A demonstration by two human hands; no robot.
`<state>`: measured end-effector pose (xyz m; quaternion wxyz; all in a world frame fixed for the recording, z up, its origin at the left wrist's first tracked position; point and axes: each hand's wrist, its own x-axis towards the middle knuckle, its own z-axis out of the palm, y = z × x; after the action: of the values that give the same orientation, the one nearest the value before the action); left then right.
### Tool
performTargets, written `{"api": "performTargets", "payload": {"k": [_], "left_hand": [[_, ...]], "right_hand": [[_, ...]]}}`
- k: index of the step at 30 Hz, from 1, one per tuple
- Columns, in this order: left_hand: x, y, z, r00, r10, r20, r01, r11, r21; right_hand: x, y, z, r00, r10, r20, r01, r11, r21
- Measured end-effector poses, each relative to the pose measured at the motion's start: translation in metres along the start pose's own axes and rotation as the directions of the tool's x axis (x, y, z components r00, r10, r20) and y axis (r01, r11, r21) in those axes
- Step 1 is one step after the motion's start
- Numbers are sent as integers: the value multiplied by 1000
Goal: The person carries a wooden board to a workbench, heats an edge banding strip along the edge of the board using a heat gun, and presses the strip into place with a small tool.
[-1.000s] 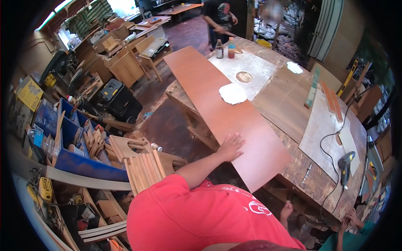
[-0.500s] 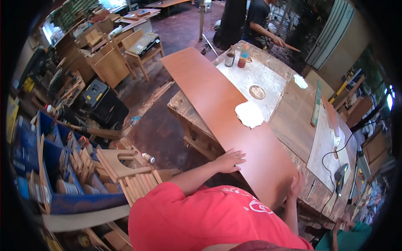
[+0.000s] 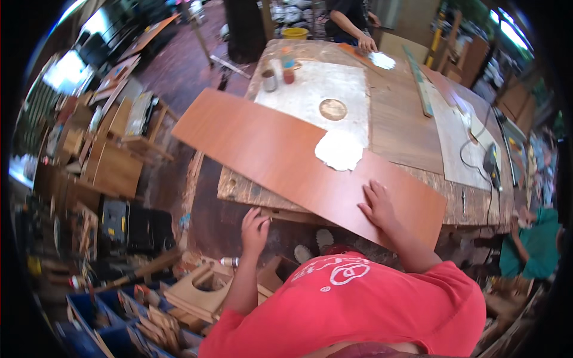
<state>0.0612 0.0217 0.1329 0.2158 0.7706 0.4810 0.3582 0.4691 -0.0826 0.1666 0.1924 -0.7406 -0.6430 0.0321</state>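
A long reddish-brown board [image 3: 262, 143] lies slantwise across the near edge of a worn wooden workbench [image 3: 406, 128], its left end hanging out over the floor. My right hand [image 3: 377, 206] rests flat on the board near its right end, fingers spread. My left hand [image 3: 255, 230] is off the board, just below the bench's near edge, fingers loosely apart and holding nothing. A crumpled white rag [image 3: 339, 149] lies on the board a little beyond my right hand.
On the bench stand two small cups [image 3: 270, 80], a round disc [image 3: 332, 109], a long straightedge [image 3: 421, 80] and a corded power tool [image 3: 492, 161]. Another person's hand [image 3: 365, 43] works at the far end. Wooden parts [image 3: 197, 292], blue crates and a black case [image 3: 128, 224] crowd the floor at left.
The board's left end has swung out over the floor. My left hand has come off the board and dropped below the bench edge; my right hand now lies flat on the board.
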Motion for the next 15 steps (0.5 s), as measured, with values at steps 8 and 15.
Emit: {"api": "performTargets", "payload": {"k": [8,15], "left_hand": [[-23,-79,-29,986,-166,15,165,985,53],[-74,-180,-62,814,-579,-48,571,783,247]], "right_hand": [[75,-11,72,956,-292,-26,292,956,30],[116,-54,66,934,-356,-29,356,922,154]]}}
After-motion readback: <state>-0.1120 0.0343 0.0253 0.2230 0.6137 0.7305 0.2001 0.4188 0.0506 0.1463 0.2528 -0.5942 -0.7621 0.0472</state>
